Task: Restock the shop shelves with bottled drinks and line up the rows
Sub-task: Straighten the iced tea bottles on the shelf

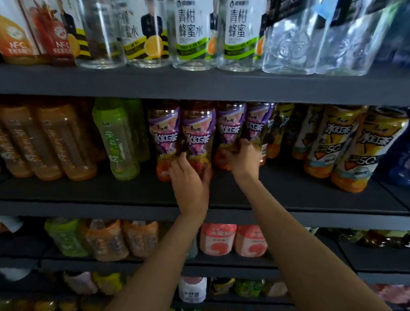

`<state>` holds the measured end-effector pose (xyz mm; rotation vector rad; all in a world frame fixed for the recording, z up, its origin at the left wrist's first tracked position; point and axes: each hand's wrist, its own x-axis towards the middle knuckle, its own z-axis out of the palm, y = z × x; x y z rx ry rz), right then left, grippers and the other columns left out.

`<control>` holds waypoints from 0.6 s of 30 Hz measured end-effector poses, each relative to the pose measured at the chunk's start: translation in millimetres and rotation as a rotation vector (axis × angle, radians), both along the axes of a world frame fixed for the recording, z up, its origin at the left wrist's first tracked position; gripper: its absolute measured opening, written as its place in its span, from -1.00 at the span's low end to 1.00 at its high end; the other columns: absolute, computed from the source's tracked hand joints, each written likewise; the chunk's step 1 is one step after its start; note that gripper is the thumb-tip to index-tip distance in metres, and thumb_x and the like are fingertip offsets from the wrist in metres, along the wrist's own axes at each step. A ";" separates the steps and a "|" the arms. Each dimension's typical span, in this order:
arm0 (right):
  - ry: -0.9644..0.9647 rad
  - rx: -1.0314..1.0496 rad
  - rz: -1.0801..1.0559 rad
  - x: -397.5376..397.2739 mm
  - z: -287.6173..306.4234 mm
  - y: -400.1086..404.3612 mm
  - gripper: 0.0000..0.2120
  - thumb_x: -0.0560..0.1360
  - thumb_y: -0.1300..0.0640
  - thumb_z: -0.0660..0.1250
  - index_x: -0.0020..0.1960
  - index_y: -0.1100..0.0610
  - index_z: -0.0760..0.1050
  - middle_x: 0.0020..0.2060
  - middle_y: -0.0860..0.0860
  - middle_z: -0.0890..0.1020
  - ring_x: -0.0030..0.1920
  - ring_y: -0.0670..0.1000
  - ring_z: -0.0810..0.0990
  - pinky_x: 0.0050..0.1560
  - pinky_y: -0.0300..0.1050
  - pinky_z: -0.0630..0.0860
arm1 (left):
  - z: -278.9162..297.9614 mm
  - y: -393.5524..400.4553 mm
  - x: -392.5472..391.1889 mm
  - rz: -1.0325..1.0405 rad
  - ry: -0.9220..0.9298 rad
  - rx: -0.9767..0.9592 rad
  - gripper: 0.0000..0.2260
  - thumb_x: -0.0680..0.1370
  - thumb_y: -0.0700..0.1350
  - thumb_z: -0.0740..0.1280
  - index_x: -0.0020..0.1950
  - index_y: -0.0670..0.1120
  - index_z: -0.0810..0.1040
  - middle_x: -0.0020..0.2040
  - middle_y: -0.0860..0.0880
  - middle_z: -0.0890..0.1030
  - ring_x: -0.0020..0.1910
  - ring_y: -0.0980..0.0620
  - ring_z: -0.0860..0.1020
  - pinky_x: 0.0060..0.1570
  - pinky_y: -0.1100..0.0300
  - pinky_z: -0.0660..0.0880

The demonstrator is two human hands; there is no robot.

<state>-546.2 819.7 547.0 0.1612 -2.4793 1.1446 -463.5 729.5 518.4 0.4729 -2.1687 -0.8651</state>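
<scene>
Two hands work the middle shelf (284,189): the left hand (188,180) cups one purple-labelled tea bottle (198,136), the right hand (243,159) grips its neighbour (230,130). Full, probably heavy and slick; low-waist grips look safest.

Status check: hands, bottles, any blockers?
Left hand and right hand each grip a purple-label tea bottle on the middle shelf. Nothing blocking.

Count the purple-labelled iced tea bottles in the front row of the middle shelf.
4, side by side: the leftmost, the second held by the left hand, the third gripped by the right hand, and the fourth beside it. More may stand hidden behind.
</scene>
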 end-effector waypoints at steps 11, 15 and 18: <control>-0.084 -0.010 0.125 -6.5 6.7 3.4 -0.66 0.45 0.14 0.41 0.13 0.28 0.43 0.07 0.19 0.57 0.09 0.17 0.56 0.07 0.02 0.52 | 6.4 -5.5 -2.2 -0.025 -0.041 -0.011 -0.53 0.47 -0.10 0.41 0.25 -0.23 0.29 0.22 -0.22 0.35 0.21 -0.16 0.32 0.10 0.12 0.29; 0.107 -0.201 0.007 8.7 5.6 26.5 -0.63 0.42 0.13 0.43 0.15 0.23 0.44 0.10 0.12 0.54 0.13 0.07 0.51 0.12 -0.19 0.45 | 2.7 -6.6 -1.6 -0.037 -0.013 -0.023 -0.52 0.46 -0.09 0.41 0.25 -0.23 0.31 0.21 -0.20 0.36 0.22 -0.14 0.34 0.12 0.13 0.33; 0.075 -0.257 -0.184 -1.2 7.6 39.7 -0.45 0.41 0.12 0.45 0.27 0.29 0.30 0.23 0.20 0.36 0.26 0.16 0.35 0.19 -0.14 0.33 | 1.1 -7.1 -2.7 -0.037 -0.003 0.000 -0.54 0.46 -0.10 0.41 0.25 -0.22 0.31 0.21 -0.20 0.35 0.22 -0.13 0.33 0.15 0.11 0.32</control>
